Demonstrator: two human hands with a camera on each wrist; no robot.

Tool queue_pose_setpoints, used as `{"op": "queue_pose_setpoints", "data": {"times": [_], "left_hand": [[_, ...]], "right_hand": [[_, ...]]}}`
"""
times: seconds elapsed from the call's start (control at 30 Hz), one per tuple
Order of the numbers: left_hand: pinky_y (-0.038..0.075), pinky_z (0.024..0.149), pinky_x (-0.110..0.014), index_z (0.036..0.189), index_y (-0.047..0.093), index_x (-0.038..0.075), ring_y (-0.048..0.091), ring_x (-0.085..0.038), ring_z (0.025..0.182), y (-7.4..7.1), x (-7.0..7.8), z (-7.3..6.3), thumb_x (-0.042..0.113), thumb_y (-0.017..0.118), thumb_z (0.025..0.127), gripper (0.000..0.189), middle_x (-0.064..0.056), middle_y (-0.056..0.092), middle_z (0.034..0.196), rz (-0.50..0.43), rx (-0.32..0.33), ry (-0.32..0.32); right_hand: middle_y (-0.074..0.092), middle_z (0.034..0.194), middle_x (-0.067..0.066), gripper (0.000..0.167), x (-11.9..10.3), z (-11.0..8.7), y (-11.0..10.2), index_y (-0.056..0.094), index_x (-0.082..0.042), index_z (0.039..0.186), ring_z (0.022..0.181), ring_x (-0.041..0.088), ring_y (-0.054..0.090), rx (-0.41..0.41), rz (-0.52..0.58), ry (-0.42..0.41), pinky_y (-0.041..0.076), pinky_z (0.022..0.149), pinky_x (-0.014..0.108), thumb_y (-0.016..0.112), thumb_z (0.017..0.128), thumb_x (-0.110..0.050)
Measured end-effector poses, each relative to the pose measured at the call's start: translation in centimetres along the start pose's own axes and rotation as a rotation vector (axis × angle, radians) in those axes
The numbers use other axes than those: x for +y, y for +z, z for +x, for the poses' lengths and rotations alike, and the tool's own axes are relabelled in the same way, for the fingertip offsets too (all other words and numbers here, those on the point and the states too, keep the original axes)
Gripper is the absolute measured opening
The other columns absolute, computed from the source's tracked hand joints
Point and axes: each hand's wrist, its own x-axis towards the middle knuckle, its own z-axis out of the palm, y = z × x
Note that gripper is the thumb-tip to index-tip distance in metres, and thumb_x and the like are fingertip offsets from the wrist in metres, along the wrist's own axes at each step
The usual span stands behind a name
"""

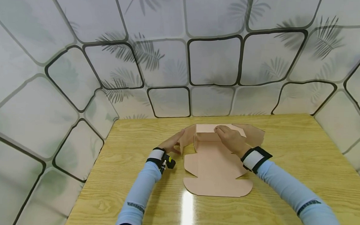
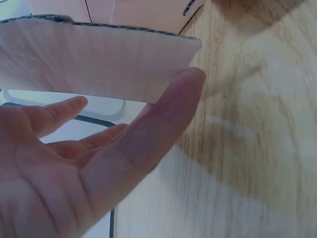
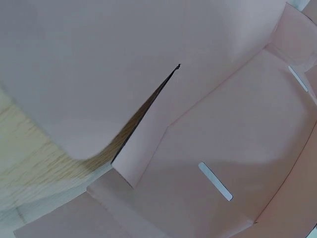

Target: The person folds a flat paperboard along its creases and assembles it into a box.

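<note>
A partly folded cardboard box lies on the wooden table, its far end raised and its near panel flat. At the raised end, my right hand grips the folded panel with curled fingers. To the left, my left hand is at a side flap. Close up in the left wrist view, the thumb of the left hand touches the corner of the flap, its other fingers extended loosely below. The right wrist view shows the box's inner panels and a slot; the right hand is out of sight there.
The wooden table extends around the box. A patterned curtain stands along its back edge and sides. Another flap sticks out at the far right of the box.
</note>
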Motion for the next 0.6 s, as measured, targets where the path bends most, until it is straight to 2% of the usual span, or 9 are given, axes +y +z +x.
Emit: {"op": "queue_pose_setpoints", "data": {"times": [0.23,0.43,0.6], "left_hand": [[0.043,0.093,-0.058,0.149,0.012,0.020,0.020,-0.043,0.136,0.1,0.3,0.3,0.061,0.032,0.091,0.074,-0.010,0.006,0.155,-0.076,0.090,-0.064],[0.045,0.091,-0.055,0.148,0.020,0.018,0.030,-0.041,0.131,0.2,0.5,0.5,0.062,0.036,0.089,0.075,-0.014,0.017,0.152,-0.123,0.163,-0.079],[0.049,0.086,-0.052,0.148,0.019,0.018,0.036,-0.040,0.126,0.7,1.0,0.5,0.063,0.039,0.088,0.077,-0.017,0.019,0.150,-0.144,0.198,-0.082]], "right_hand": [[0.062,0.091,0.012,0.026,0.0,-0.1,0.0,0.062,0.000,0.094,0.085,0.023,0.064,-0.028,0.002,-0.004,0.054,0.056,0.027,0.072,0.071,0.006],[0.062,0.093,0.013,0.027,-0.2,0.0,-0.3,0.062,0.001,0.095,0.087,0.023,0.064,-0.043,0.016,-0.004,0.055,0.059,0.027,0.072,0.071,0.007],[0.062,0.095,0.014,0.029,-0.3,0.0,-0.3,0.062,0.002,0.097,0.088,0.024,0.063,-0.049,0.028,0.004,0.055,0.062,0.028,0.072,0.070,0.008]]}}
